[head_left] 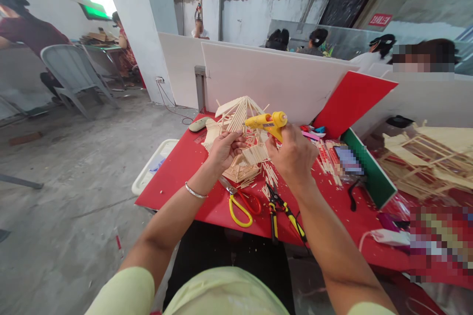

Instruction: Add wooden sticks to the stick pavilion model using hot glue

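Note:
My right hand grips a yellow hot glue gun, its nozzle pointing left at a model pavilion of thin wooden sticks. The model has a peaked roof with spread ribs and stands on the red tabletop. At the model's near left side is my left hand, thumb and fingers closed in a pinch. What sits between those fingertips is too small to tell. Below the hands lie scissors with yellow and red handles and black-and-yellow pliers. Loose cut sticks are scattered beside the model.
Bundled sticks and a phone lie at right, by a green board. Another stick model stands farther right. White partition panels close off the back; people sit beyond. A white tray is left of the table.

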Demonstrator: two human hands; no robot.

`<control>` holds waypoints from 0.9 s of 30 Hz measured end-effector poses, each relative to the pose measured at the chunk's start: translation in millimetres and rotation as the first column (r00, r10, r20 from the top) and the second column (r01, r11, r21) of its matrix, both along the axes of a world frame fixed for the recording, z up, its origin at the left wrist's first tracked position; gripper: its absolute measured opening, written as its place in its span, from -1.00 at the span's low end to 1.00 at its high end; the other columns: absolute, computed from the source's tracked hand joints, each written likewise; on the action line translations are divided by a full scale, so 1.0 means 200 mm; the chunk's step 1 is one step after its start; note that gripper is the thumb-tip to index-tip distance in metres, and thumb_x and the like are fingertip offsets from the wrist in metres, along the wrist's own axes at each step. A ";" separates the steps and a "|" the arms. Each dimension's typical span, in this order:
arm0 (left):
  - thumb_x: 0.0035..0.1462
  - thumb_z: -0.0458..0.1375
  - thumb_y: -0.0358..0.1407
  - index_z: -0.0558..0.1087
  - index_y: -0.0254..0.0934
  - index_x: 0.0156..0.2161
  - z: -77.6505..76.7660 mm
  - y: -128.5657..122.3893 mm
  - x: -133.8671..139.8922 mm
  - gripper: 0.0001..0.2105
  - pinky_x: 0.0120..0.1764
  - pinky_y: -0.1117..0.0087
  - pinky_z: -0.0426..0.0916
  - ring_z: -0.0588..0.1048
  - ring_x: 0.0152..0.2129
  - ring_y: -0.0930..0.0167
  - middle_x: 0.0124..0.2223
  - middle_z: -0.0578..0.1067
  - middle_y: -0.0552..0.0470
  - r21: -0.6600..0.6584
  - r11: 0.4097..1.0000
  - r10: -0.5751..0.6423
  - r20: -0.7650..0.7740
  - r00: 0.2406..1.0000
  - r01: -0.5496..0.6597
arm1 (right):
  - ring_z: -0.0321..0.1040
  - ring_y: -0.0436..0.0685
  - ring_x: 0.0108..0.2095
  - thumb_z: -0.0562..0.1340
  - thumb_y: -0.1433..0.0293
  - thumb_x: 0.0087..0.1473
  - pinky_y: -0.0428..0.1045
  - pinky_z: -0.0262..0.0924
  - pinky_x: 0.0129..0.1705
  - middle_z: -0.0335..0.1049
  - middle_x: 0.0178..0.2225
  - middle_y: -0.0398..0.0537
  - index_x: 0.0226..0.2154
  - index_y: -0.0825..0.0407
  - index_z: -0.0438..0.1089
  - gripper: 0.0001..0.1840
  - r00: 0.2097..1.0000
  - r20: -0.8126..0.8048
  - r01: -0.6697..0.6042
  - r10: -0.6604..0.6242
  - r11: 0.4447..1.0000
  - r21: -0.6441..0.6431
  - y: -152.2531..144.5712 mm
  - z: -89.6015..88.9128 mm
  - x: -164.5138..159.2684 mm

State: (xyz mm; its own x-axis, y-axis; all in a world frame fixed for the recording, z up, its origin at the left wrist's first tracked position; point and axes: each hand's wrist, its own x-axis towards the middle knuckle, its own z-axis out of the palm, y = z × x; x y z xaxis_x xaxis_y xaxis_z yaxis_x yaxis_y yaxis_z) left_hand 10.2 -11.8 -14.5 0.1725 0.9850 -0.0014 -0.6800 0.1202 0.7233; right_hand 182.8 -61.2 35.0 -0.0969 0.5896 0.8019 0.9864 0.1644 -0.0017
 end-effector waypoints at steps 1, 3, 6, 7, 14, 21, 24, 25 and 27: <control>-0.03 0.37 -0.33 0.45 -0.37 -0.32 0.00 0.00 0.00 -0.79 -0.66 0.63 0.23 0.44 -0.63 0.59 -0.49 0.45 0.10 0.001 1.000 -0.002 -0.001 1.000 0.002 | 0.31 0.07 -0.35 0.10 0.26 0.18 0.00 -0.11 -0.46 0.43 -0.23 -0.01 0.03 0.02 0.29 -0.62 1.000 0.001 0.004 -0.004 1.000 -0.004 0.00 0.00 0.00; -0.02 0.37 -0.33 0.45 -0.37 -0.32 0.00 0.00 0.00 -0.78 -0.66 0.63 0.24 0.45 -0.63 0.59 -0.49 0.45 0.09 0.000 1.000 -0.002 -0.006 1.000 0.002 | 0.31 0.07 -0.35 0.11 0.27 0.18 -0.01 -0.11 -0.46 0.43 -0.23 -0.02 0.04 0.02 0.29 -0.61 1.000 0.002 0.005 -0.005 1.000 -0.001 0.00 0.00 0.00; -0.03 0.37 -0.32 0.44 -0.37 -0.31 0.00 0.00 0.00 -0.77 -0.65 0.62 0.25 0.45 -0.63 0.58 -0.48 0.47 0.08 -0.010 1.000 0.022 -0.026 0.999 -0.022 | 0.32 0.08 -0.33 0.11 0.28 0.17 -0.01 -0.10 -0.45 0.44 -0.22 -0.01 0.09 0.02 0.26 -0.57 1.000 0.000 0.001 -0.001 1.000 0.012 0.01 0.00 0.00; -0.03 0.37 -0.32 0.43 -0.37 -0.31 0.00 0.00 0.00 -0.76 -0.65 0.62 0.25 0.45 -0.63 0.58 -0.48 0.48 0.08 -0.015 0.999 0.030 -0.033 0.999 -0.031 | 0.32 0.08 -0.32 0.11 0.29 0.18 0.00 -0.10 -0.45 0.44 -0.22 -0.01 0.09 0.02 0.26 -0.57 1.000 0.000 0.002 -0.002 1.000 0.012 0.01 0.00 0.00; -0.04 0.37 -0.30 0.42 -0.37 -0.33 0.00 0.00 0.00 -0.76 -0.66 0.62 0.24 0.45 -0.62 0.58 -0.47 0.48 0.07 -0.001 1.000 0.025 -0.035 0.999 -0.025 | 0.32 0.10 -0.30 0.09 0.31 0.18 0.00 -0.08 -0.44 0.42 -0.23 0.00 0.14 0.03 0.22 -0.53 1.000 -0.014 0.025 -0.025 1.000 -0.009 0.03 0.01 -0.01; -0.06 0.39 -0.31 0.41 -0.36 -0.33 0.00 0.00 0.00 -0.74 -0.65 0.62 0.23 0.44 -0.62 0.59 -0.47 0.46 0.09 0.001 1.000 0.014 -0.015 1.000 -0.014 | 0.31 0.10 -0.32 0.08 0.28 0.18 0.00 -0.06 -0.43 0.41 -0.23 0.01 0.05 0.02 0.28 -0.60 0.997 -0.047 0.058 -0.058 0.998 -0.019 0.04 0.02 -0.01; -0.05 0.38 -0.31 0.42 -0.36 -0.32 0.00 0.00 0.00 -0.75 -0.65 0.62 0.24 0.44 -0.62 0.59 -0.48 0.46 0.09 0.002 1.000 0.010 -0.015 1.000 -0.010 | 0.30 0.11 -0.31 0.06 0.29 0.18 0.00 -0.01 -0.40 0.40 -0.22 0.04 0.06 0.03 0.27 -0.59 0.997 -0.067 0.034 -0.037 0.999 -0.040 0.04 0.01 0.00; -0.05 0.38 -0.31 0.42 -0.36 -0.32 0.00 0.00 0.00 -0.75 -0.65 0.62 0.24 0.44 -0.62 0.59 -0.48 0.47 0.09 -0.001 1.000 0.011 -0.017 1.000 -0.011 | 0.30 0.12 -0.31 0.06 0.29 0.19 0.00 0.00 -0.40 0.40 -0.23 0.05 0.07 0.03 0.27 -0.59 0.997 -0.068 0.031 -0.034 0.999 -0.043 0.04 0.01 0.00; -0.05 0.37 -0.32 0.42 -0.36 -0.32 0.00 0.00 0.00 -0.76 -0.65 0.62 0.25 0.44 -0.62 0.60 -0.48 0.47 0.09 -0.004 1.000 0.011 -0.019 1.000 -0.011 | 0.30 0.12 -0.31 0.05 0.29 0.19 0.01 0.01 -0.40 0.40 -0.23 0.05 0.08 0.03 0.27 -0.58 0.997 -0.064 0.029 -0.032 0.998 -0.047 0.04 0.01 0.01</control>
State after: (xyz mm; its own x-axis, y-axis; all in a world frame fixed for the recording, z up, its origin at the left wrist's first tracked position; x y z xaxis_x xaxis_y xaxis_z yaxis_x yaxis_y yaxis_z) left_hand 10.2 -10.8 -14.9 0.1619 0.9868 -0.0087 -0.6675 0.1160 0.7355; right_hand 185.3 -53.8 36.5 -0.0269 0.6277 0.7780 0.9885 0.1324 -0.0726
